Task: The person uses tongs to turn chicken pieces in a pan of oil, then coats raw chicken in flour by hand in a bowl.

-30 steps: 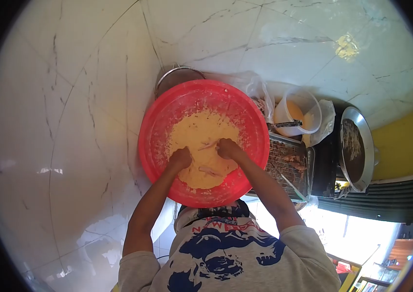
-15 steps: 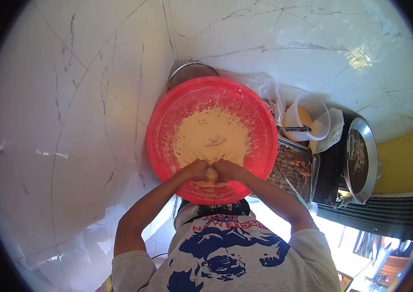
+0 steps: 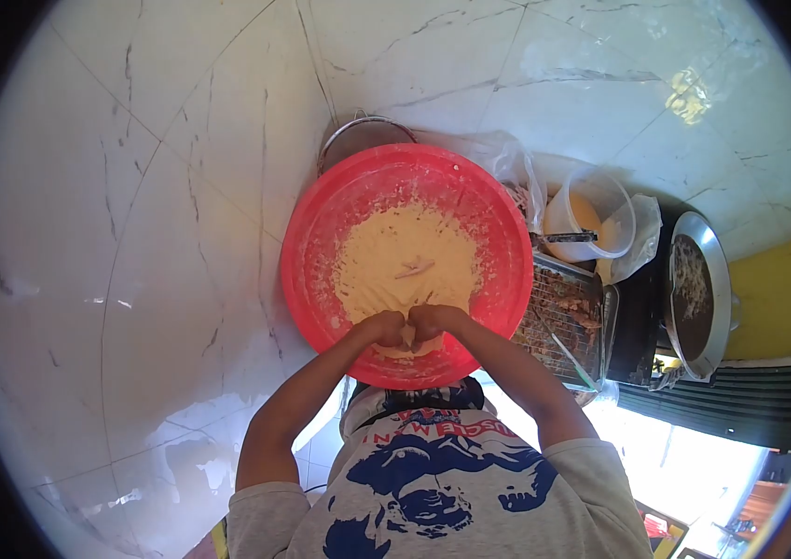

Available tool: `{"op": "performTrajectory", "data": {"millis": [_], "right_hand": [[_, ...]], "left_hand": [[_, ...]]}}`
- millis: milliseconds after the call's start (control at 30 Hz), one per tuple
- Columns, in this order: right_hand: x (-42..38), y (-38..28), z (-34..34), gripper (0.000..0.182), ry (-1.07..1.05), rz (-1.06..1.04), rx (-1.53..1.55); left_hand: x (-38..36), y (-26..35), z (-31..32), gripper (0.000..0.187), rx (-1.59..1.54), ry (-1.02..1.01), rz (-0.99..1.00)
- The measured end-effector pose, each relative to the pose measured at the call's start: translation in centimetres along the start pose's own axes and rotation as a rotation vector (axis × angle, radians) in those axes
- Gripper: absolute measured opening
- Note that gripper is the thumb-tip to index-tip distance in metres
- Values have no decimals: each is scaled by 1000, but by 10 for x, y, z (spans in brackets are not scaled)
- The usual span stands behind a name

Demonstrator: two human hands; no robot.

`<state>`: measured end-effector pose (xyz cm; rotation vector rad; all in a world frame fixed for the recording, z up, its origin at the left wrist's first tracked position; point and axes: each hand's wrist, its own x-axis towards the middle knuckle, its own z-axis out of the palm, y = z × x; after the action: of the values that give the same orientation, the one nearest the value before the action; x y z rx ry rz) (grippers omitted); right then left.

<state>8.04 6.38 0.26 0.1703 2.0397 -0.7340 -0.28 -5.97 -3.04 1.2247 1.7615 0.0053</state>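
A wide red basin (image 3: pixel 321 224) holds a bed of pale yellow flour (image 3: pixel 409 247), with a small pale strip (image 3: pixel 414 267) lying on it. At the basin's near side my left hand (image 3: pixel 382 330) and my right hand (image 3: pixel 433 323) are close together, both with curled fingers. Between them shows part of a small flour-coated piece (image 3: pixel 408 337). Both hands seem closed on this piece, though the fingertips are hidden.
Right of the basin are a rack tray (image 3: pixel 549 345) with brown pieces, a clear plastic tub (image 3: pixel 621 219), and a plastic bag (image 3: pixel 515 168). Farther right stands a wide metal pan (image 3: pixel 722 279) with dark contents. Tiled walls stand behind and at left.
Both hands have drawn slightly closer together, and less of the coated piece shows between them. The camera view has shifted a little.
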Motion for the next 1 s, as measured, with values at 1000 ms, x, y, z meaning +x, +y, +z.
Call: {"op": "performTrajectory", "data": {"millis": [1000], "right_hand": [[14,5,6,55,151,-74,-114]], "left_hand": [[6,-15,-8,40,-112,43,59]]}}
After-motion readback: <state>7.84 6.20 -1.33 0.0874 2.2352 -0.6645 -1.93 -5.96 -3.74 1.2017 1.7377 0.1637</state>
